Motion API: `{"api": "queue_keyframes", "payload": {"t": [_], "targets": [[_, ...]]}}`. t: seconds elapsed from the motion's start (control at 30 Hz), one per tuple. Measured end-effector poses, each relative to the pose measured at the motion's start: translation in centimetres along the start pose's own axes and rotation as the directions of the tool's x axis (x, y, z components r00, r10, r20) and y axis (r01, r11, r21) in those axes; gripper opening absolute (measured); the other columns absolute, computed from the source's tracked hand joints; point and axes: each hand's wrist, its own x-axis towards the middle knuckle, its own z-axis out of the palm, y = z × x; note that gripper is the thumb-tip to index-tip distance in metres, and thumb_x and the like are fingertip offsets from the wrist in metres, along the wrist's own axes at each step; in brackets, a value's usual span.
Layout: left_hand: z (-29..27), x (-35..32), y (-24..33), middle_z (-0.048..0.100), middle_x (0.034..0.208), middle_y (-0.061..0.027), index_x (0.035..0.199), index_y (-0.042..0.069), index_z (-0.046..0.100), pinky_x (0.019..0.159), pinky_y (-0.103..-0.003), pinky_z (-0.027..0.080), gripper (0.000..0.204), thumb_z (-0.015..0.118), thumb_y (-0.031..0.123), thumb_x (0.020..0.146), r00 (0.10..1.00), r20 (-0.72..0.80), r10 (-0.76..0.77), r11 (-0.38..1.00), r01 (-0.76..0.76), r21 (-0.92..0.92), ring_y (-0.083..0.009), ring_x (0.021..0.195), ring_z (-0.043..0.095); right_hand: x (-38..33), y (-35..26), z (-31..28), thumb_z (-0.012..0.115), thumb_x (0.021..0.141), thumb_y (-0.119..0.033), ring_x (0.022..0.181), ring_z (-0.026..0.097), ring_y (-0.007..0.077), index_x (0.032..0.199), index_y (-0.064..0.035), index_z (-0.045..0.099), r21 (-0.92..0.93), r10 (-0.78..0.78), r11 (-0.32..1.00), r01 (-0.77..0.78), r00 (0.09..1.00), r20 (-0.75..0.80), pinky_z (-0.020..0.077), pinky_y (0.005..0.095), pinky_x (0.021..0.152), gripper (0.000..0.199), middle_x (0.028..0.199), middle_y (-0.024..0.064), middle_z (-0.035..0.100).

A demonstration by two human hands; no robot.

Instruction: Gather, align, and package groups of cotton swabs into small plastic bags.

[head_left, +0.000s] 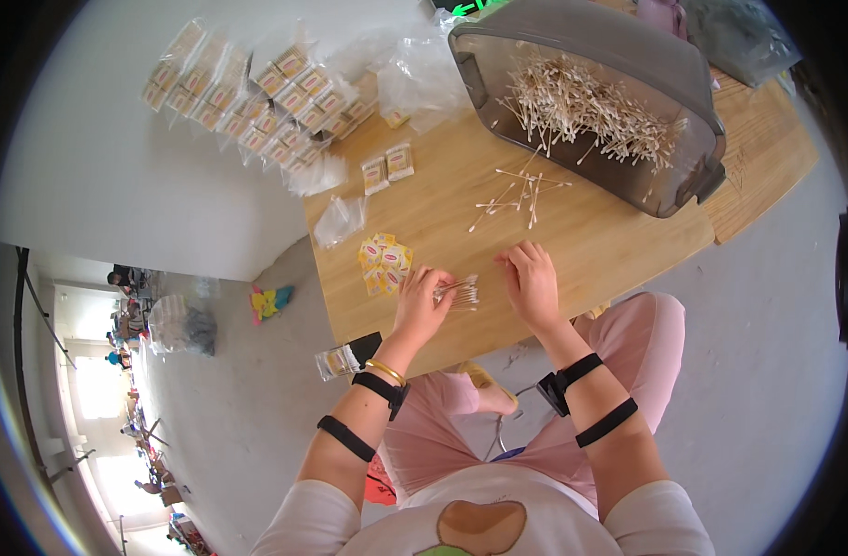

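Observation:
My left hand [420, 304] is closed round a small bunch of cotton swabs [468, 293], whose white tips stick out to the right, low over the wooden table [609, 241]. My right hand [533, 285] is a short way to the right, its fingers curled inward; whatever they may hold is hidden. Left of my left hand lies a pile of small yellow and white printed cards [384, 263]. Several loose cotton swabs [521, 199] lie crossed on the table beyond my hands.
A grey plastic bin [572, 32], tipped toward me, holds a heap of cotton swabs [591, 107]. Two filled packs [388, 169] lie by clear bags [341, 221]. Stacked packs [303, 88] stand at the far left. A black-and-clear pouch [348, 357] hangs over the near left edge.

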Motion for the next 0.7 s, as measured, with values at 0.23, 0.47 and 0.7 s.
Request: {"api": "queue_keyframes", "payload": {"t": [0.23,0.47,0.7], "targets": [[0.7,-3.8,3.5,0.041,0.154,-0.0194,0.149,0.001,0.043,0.120,-0.054,0.023,0.062,0.057,0.039,0.101,0.994,0.068,0.083,0.951,-0.100,0.293,-0.0368,0.146,0.034,-0.1,0.5,0.3,0.065,0.083,0.001,0.090,0.059,0.0309,0.091,-0.0088,0.069,-0.019,0.013,1.000,-0.013,1.000,-0.007,0.0474,0.0424,0.081,0.013,0.089,0.0087,0.062],[3.9,-2.9,1.5,0.010,0.172,-0.0226,0.162,-0.007,0.012,0.128,-0.056,-0.002,0.093,0.036,0.062,0.104,0.979,0.179,-0.097,0.912,0.015,0.411,-0.0353,0.160,0.004,0.0,0.2,0.2,0.067,0.082,0.002,0.089,0.059,0.0298,0.090,-0.0095,0.069,-0.012,0.007,1.000,-0.007,1.000,-0.014,0.0473,0.0409,0.081,0.014,0.089,0.0079,0.063],[2.4,-1.7,1.1,0.011,0.173,-0.0182,0.164,-0.003,0.011,0.127,-0.057,-0.003,0.093,0.038,0.063,0.104,0.965,0.251,-0.076,0.890,-0.048,0.454,-0.0295,0.161,0.005,0.0,0.0,-0.2,0.067,0.082,0.001,0.089,0.060,0.0298,0.089,-0.0092,0.070,-0.009,0.007,1.000,-0.007,1.000,-0.025,0.0474,0.0407,0.081,0.013,0.088,0.0083,0.063]]}}
